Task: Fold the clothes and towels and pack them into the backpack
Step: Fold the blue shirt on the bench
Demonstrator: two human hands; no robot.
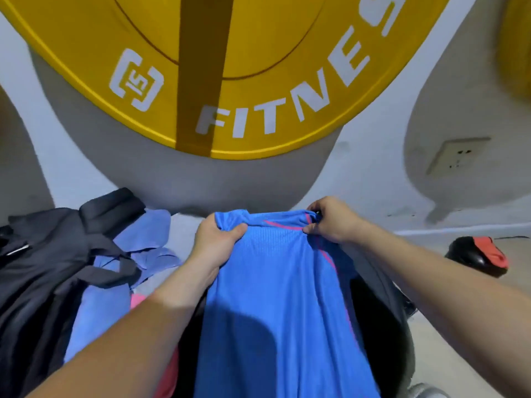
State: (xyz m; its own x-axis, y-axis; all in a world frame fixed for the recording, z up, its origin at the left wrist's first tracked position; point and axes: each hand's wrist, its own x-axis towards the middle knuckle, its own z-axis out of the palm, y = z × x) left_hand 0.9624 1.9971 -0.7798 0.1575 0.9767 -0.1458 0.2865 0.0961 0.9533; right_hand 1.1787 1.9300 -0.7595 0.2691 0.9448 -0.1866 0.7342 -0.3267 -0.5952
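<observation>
— What sort of place are we looking at?
— A gym, it's seeming. A big yellow weight plate is filling the top of the view, with white lettering reading "FITNES" curving along its rim.
— Anything else pointing that way?
— Another yellow disc is peeking in at the right edge, and a black kettlebell-like weight is sitting low by the white wall.

The head-worn camera (wide-angle) looks forward and down, close above the blue shirt, facing a yellow weight plate.
</observation>
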